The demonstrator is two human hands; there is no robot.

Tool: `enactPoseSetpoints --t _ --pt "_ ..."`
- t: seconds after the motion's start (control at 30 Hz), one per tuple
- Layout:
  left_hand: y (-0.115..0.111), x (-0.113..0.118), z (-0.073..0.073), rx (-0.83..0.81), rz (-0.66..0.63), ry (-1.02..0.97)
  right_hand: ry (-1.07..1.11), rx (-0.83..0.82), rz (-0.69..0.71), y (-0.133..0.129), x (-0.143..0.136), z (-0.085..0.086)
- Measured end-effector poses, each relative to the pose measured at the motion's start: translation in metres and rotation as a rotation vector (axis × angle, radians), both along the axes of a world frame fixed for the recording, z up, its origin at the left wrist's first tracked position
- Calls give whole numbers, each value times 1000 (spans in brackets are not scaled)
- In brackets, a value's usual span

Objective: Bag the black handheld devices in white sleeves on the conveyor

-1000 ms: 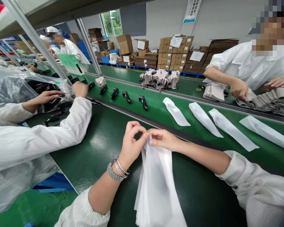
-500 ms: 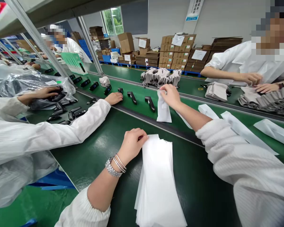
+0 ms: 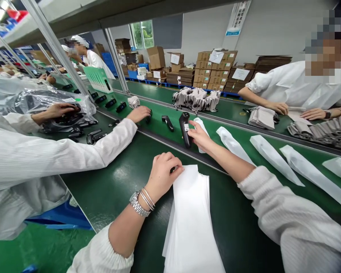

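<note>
My left hand [image 3: 167, 172] pinches the top edge of a stack of white sleeves [image 3: 191, 223] lying on the green table. Over the conveyor, my right hand [image 3: 198, 135] grips a black handheld device [image 3: 185, 131] with a small white label, held upright. Just behind that hand lies a white sleeve [image 3: 201, 131] on the belt. Another black device [image 3: 167, 123] rests on the belt to the left of the held one.
At the left, a co-worker's hand [image 3: 140, 113] touches a device on the belt, beside a black metal edge. Filled white sleeves [image 3: 275, 159] lie to the right. Grey pouches [image 3: 197, 99] are bundled across the belt, and another person works at the back right.
My right hand has let go of the white sleeve, which now lies on the belt, and has taken hold of a black device. My left hand stays at the stack. The view has shifted slightly.
</note>
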State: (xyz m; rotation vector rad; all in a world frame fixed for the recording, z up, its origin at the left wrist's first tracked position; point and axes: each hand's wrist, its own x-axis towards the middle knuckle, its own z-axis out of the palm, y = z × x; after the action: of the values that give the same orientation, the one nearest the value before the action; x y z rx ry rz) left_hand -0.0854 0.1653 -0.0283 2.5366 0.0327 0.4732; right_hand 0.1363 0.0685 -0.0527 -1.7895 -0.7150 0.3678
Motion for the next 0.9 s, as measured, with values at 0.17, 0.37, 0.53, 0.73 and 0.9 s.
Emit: enactPoseSetpoints --t 0.17,0.37,0.53,0.73,0.9 --pt "-2 -1 2 -78 0 -45 220 405 233 -44 -56 17" --pt "-11 -6 9 -158 -64 -140 163 341 353 -54 -90 17" --pt "-13 -8 10 -255 -26 -230 113 300 452 -47 -111 10" --pt "-9 -7 13 -251 -28 -220 126 357 178 -48 -104 19" --pt "-6 -6 13 -55 -55 -184 -6 502 -72 -62 -78 52"
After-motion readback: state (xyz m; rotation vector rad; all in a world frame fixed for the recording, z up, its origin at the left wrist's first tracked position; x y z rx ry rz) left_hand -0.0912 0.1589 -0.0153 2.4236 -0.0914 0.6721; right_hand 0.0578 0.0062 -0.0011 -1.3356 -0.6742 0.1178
